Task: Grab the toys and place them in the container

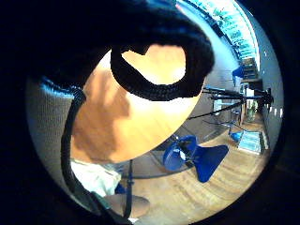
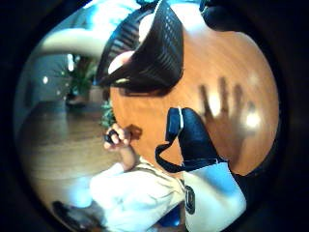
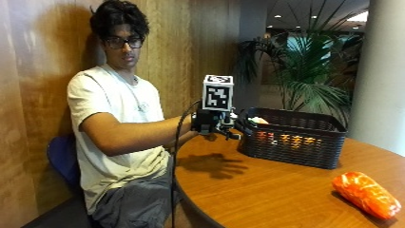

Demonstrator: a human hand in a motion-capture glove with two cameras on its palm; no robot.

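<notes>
My gloved right hand (image 3: 215, 124) hovers above the round wooden table (image 3: 265, 190), just beside the near end of the black woven basket (image 3: 294, 142). Its shadow on the wood shows spread fingers, and it holds nothing. Some colourful toys show through the basket's weave. An orange toy (image 3: 366, 192) lies on the table near its front right edge, well apart from the hand. In the thumb side palm view the basket (image 2: 154, 53) stands on the table (image 2: 227, 67) beyond the glove's strap (image 2: 193, 140). The bare left hand (image 2: 116, 137) holds a small dark thing by the table edge.
A potted palm (image 3: 303, 71) and a pale pillar (image 3: 386, 71) stand behind the basket. A wooden wall runs behind the person. The little finger side palm view shows blue chairs (image 1: 197, 157) and a black tripod (image 1: 234, 98) on the floor past the table (image 1: 122, 126).
</notes>
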